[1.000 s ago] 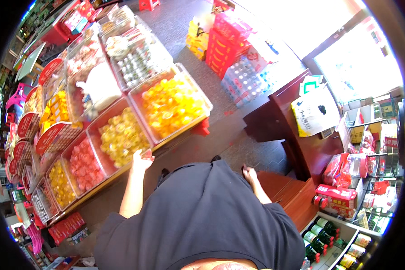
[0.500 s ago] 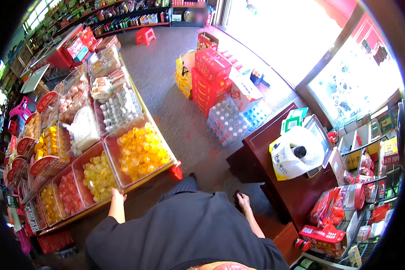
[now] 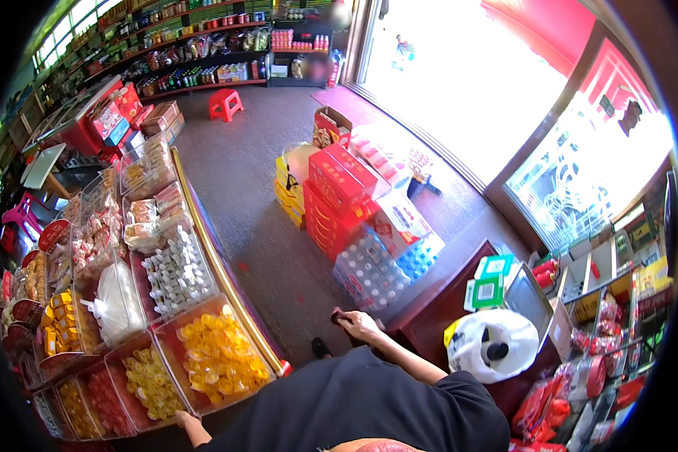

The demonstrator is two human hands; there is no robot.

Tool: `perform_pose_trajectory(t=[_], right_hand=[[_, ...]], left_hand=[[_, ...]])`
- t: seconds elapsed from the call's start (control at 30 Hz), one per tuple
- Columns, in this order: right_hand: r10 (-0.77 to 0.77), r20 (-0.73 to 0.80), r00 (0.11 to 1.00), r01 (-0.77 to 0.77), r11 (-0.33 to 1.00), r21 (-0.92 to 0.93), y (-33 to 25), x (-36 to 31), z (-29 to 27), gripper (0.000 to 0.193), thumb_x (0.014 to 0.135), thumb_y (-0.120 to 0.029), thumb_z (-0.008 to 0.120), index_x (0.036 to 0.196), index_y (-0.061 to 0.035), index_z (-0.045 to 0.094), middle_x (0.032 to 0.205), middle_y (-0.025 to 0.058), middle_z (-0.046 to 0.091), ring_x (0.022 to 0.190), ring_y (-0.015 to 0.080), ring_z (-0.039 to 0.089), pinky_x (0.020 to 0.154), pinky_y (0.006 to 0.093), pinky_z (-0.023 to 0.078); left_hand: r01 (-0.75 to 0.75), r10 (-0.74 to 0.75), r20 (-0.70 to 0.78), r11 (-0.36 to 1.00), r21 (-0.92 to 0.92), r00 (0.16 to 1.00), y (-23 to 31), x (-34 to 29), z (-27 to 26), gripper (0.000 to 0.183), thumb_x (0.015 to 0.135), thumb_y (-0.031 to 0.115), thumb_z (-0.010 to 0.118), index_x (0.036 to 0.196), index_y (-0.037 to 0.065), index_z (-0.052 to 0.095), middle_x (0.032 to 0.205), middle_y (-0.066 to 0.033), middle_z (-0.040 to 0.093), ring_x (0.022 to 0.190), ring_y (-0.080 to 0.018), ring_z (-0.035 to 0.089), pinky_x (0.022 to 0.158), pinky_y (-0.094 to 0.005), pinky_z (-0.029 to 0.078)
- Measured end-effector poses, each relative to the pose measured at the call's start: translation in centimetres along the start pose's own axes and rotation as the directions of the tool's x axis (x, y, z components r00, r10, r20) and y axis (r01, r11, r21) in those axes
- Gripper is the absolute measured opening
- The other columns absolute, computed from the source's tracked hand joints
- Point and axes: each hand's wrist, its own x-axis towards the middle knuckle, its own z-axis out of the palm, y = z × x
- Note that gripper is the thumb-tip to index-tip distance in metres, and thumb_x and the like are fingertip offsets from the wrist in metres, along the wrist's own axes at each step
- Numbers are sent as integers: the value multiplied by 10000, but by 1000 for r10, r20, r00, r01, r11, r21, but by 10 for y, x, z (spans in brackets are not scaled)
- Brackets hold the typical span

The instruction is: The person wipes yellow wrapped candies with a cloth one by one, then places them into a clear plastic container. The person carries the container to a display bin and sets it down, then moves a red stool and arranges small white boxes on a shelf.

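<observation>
My right hand [image 3: 361, 327] is closed around a small dark reddish-brown thing [image 3: 341, 316], whose kind I cannot make out. It is held out over the floor, left of the dark red wooden counter [image 3: 418, 331]. At the lower left, my left hand [image 3: 186, 419] touches the front edge of the clear candy bins, its fingers stretched out and partly hidden. Beside it are a bin of yellow wrapped sweets [image 3: 156, 380] and a bin of orange-yellow jelly cups [image 3: 224, 354]. Pink sweets [image 3: 111, 403] fill the bin farther left.
Red cartons [image 3: 331, 203], yellow boxes [image 3: 290, 188] and shrink-wrapped bottles [image 3: 371, 271] stand on the floor ahead. A white plastic bag roll [image 3: 478, 350] and green cards [image 3: 490, 282] are on the counter. A red stool [image 3: 224, 104] stands farther back. The doorway is at the right.
My right hand has swung forward and up from beside my body, carrying the dark thing into clear sight. My left hand has slipped lower in the picture along the bins. The whole view has shifted.
</observation>
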Motion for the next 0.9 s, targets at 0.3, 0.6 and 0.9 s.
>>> perform_pose_trajectory(t=[0.3,0.6,0.9], right_hand=[[-177,385,906,200,980,-20,-97,167,15,357,832,-374,551,932,-45,648,837,193,645,822,344,629,718,420,480],[-300,671,678,415,909,-13,-137,336,41,406,810,-404,553,948,-35,647,917,224,635,911,358,607,801,449,464],[-412,463,785,307,908,287,-173,541,-18,369,822,-355,580,855,10,628,711,143,640,648,222,638,585,349,493]], left_hand=[[-406,444,-213,892,199,870,2,-43,-12,478,789,174,539,1188,-81,480,1156,-249,548,1045,-378,549,885,-431,451],[-489,874,-409,486,724,263,59,-223,17,612,773,264,648,1285,27,412,1230,-201,475,1147,-363,445,950,-451,372],[-974,991,-66,100,-206,115,337,-535,191,414,955,259,418,1273,-6,438,1276,-182,485,1169,-264,477,986,-373,355]])
